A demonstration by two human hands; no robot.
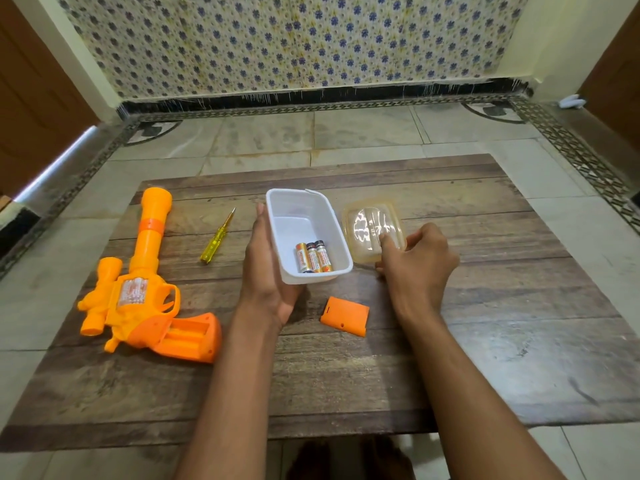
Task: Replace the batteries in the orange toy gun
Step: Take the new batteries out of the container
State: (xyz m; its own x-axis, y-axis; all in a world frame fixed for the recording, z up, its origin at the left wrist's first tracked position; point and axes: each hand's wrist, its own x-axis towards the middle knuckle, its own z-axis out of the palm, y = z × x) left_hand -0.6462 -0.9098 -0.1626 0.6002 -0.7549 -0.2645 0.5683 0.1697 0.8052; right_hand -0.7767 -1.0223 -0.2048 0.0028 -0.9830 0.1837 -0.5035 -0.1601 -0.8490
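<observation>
The orange toy gun (145, 285) lies on its side at the left of the wooden board (485, 341), its grip's battery bay open and empty. Its orange battery cover (344, 316) lies loose near the middle. My left hand (266, 271) grips the left side of a white plastic tub (304, 209), tilted slightly, with three batteries (313, 257) lying at its near end. My right hand (415, 261) holds the near edge of the clear yellowish lid (370, 226), which rests on the board right of the tub.
A yellow-handled screwdriver (218, 237) lies between the gun barrel and the tub. The board sits on a tiled floor, with a patterned wall behind and wooden doors at both sides. Bare board stretches to the right and toward me.
</observation>
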